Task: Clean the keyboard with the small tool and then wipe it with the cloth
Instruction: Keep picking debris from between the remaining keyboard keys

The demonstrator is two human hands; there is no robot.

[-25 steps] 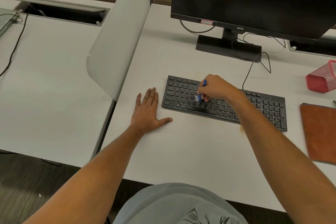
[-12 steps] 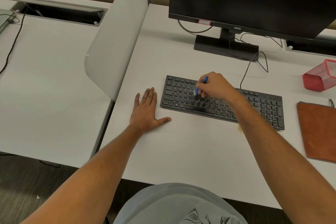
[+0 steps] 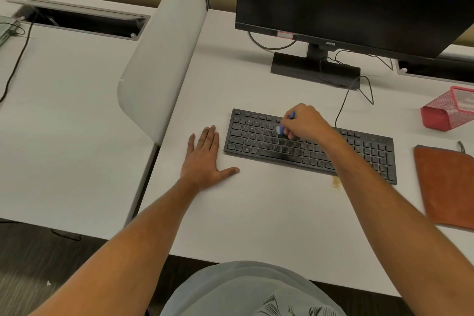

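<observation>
A black keyboard [image 3: 256, 141] lies on the white desk in front of the monitor. My right hand [image 3: 306, 124] hovers over its middle rows and grips a small blue brush [image 3: 282, 130], whose pale bristle end touches the keys. The blue handle tip sticks out above my fingers. My left hand [image 3: 204, 159] rests flat on the desk just left of the keyboard, fingers straight, thumb spread toward the keyboard's front corner. An orange-brown cloth [image 3: 446, 185] lies on the desk to the right of the keyboard.
A black monitor [image 3: 359, 0] on its stand sits behind the keyboard, with cables trailing. A red mesh holder [image 3: 448, 110] lies at the right. A white divider panel [image 3: 164, 67] separates this desk [image 3: 256, 213] from the left desk. A small brownish crumb patch [image 3: 336, 182] sits by the keyboard's front edge.
My right hand has drawn the brush a little toward the upper key rows and to the left. My left hand has stayed flat on the desk.
</observation>
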